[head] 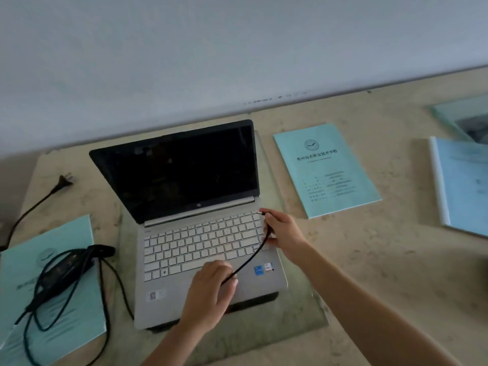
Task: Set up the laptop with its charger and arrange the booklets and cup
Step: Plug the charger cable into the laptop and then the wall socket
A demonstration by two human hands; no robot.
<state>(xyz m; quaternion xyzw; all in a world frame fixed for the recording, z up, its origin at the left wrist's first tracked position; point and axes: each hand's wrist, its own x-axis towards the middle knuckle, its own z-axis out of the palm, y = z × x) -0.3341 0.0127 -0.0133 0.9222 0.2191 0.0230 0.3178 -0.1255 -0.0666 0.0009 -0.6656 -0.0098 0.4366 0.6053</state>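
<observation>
Far left, the black wall plug [62, 180] lies loose on the mottled beige desk [369, 260], unplugged. Its lead trails down to the black charger brick [70, 264], which sits on a teal paper booklet [60, 307] at the near-left corner. In the middle, the silver open laptop [211, 233] stands on a clear glass slab [298, 320], screen dark. The left hand [211, 289] rests on the palm rest, fingers curled, and the thin black cord [250, 256] runs in under its thumb, so it looks to be pinching the slack. The right hand [284, 233] pinches the same cord just behind the small metal-tipped connector [261, 213], which hovers at the keyboard's far-right corner, not in any socket. The socket is hidden from here; the sensible move is probably to bring the tip round to the laptop's side, square it up and push gently while the left hand feeds slack. Further right, a second teal booklet [327, 170] lies flat, with a pale blue bound booklet [464, 186] at the edge. No cup is in sight.
</observation>
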